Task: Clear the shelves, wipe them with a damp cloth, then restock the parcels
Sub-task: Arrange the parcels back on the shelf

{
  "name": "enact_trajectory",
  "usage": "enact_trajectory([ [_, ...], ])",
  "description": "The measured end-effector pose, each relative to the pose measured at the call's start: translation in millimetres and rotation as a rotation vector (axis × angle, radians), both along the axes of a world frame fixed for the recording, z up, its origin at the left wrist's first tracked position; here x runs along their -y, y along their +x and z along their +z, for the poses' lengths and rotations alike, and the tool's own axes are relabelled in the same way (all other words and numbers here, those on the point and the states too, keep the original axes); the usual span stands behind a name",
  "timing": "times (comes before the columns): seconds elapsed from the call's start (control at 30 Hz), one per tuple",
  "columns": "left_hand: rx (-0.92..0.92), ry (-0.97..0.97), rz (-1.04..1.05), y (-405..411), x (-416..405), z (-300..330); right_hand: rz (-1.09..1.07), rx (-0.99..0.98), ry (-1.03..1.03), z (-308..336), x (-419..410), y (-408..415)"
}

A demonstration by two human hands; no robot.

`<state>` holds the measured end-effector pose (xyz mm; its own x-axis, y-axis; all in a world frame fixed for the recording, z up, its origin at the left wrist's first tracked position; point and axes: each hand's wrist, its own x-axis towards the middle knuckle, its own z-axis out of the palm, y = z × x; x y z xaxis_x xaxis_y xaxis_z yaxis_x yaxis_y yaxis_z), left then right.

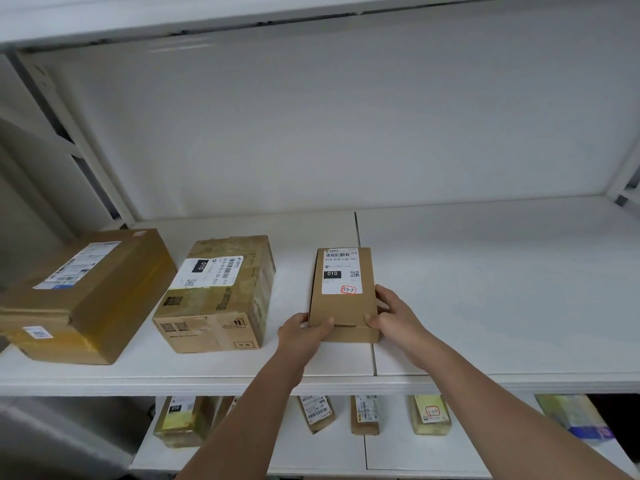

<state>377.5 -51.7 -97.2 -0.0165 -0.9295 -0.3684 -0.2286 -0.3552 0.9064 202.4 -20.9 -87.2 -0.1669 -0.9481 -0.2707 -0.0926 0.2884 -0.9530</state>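
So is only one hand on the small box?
No, the left hand and right hand both grip the small box.

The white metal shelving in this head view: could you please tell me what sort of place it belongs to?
Probably a parcel pickup point or mailroom. White metal shelves hold brown cardboard parcels, each with a printed barcode label; both hands grip one small box, and more labelled parcels stand below.

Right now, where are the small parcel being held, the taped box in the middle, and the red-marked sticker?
small parcel (341, 306), head view, bare top
taped box (221, 299), head view, top
red-marked sticker (348, 289), head view, centre
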Motion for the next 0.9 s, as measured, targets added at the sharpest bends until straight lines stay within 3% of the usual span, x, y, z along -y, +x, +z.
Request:
enact_trajectory([
  [0.43, -0.038, -0.030, -0.081, 4.5, -5.4, 6.5, -0.063, -0.057, 0.030, 1.8, -5.8, -2.8],
  [0.57, 0.358, -0.256, -0.058, 7.6, -7.0, 23.3, -0.233, -0.343, -0.020, 6.5, 5.9, 13.3],
  [0.63, 0.444, -0.411, -0.043, 16.1, -5.4, 38.8, -0.342, -0.495, -0.126, 12.8, 10.9, 26.0],
  [0.8, 0.524, -0.772, 0.234, 55.6, -7.2, 77.5, -0.298, -0.487, -0.357, 30.9, 24.7, 62.2],
  [0.9, 0.586, -0.743, 0.457, 88.4, -4.9, 78.3, -0.073, -0.442, -0.360, 33.5, 34.2, 88.7],
])
